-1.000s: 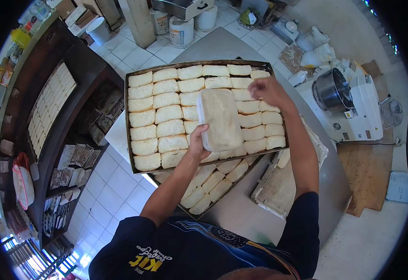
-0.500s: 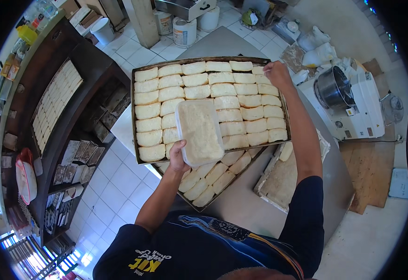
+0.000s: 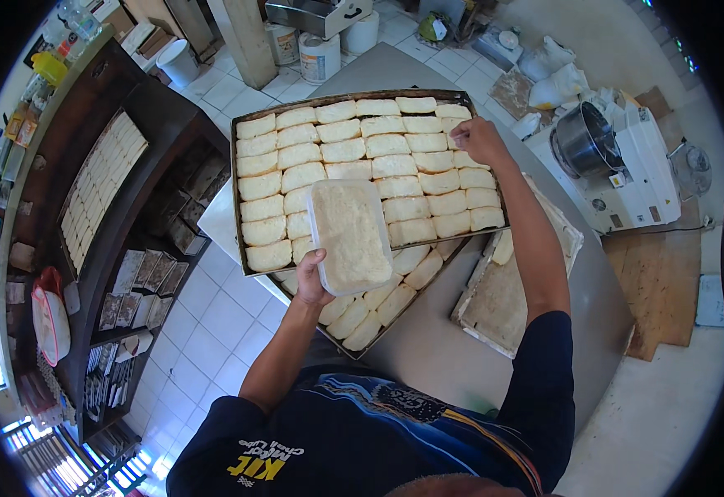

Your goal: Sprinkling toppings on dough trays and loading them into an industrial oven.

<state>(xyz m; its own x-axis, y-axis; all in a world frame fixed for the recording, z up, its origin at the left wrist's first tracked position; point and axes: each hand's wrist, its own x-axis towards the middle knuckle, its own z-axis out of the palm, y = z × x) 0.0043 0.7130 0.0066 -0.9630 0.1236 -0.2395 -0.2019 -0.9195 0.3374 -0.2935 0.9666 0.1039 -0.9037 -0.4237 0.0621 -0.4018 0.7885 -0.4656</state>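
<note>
your left hand (image 3: 312, 280) clamped its fingers on the container (image 3: 315, 228) of pale powder (image 3: 353, 228), over the tray's (image 3: 238, 199) near edge; your right hand (image 3: 473, 139) had fingers together above the far-right rolls (image 3: 453, 111). keeping the container level and those fingers low likely served best.

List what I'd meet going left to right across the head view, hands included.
Red-edged bag → pillar → left hand → tub → right hand → mixer.
</note>
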